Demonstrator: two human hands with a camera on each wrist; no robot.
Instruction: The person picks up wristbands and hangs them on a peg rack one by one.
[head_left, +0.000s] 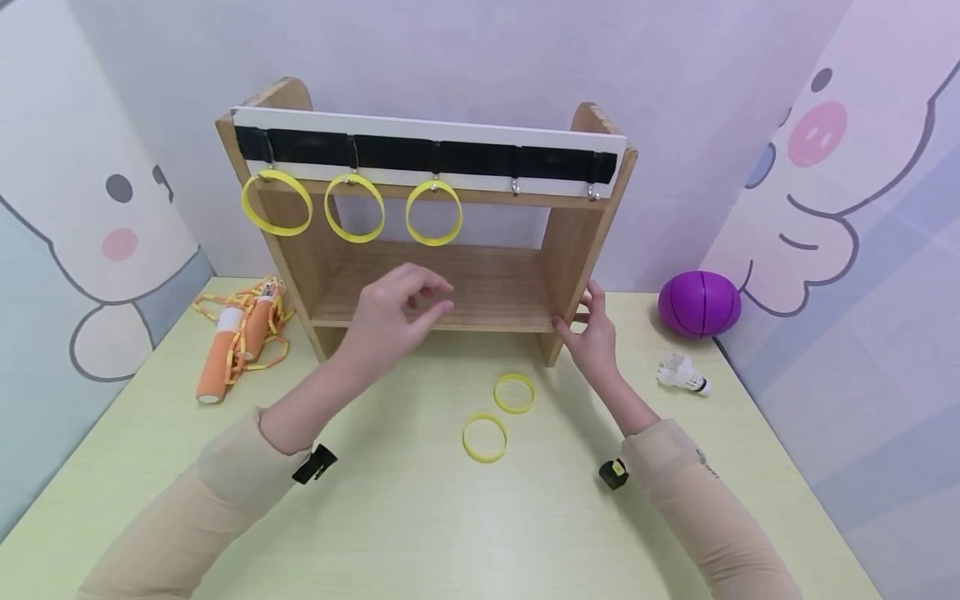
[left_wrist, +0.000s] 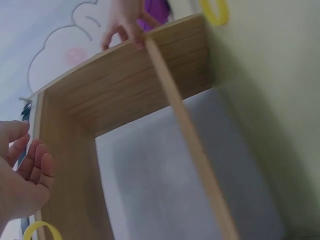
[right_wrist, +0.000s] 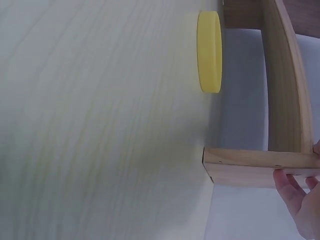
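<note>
Three yellow rings (head_left: 432,213) hang from hooks on a white strip with a black band (head_left: 472,158), fixed along the top front of a wooden shelf (head_left: 592,225). Two more yellow rings (head_left: 484,438) lie on the table before it. My left hand (head_left: 397,312) hovers in front of the shelf, below the hanging rings, with fingers loosely bent and nothing between them. The right hand (head_left: 592,337) grips the shelf's right side panel near its lower board, thumb on the front edge and fingers on the outer face, as the right wrist view (right_wrist: 300,200) also shows.
Orange-handled jump rope (head_left: 240,337) lies left of the shelf on the pale table (head_left: 525,533). On the right are a purple ball (head_left: 700,304) and a white shuttlecock (head_left: 682,373). Two metal hooks (head_left: 516,187) at the strip's right end carry no ring. A wall stands behind.
</note>
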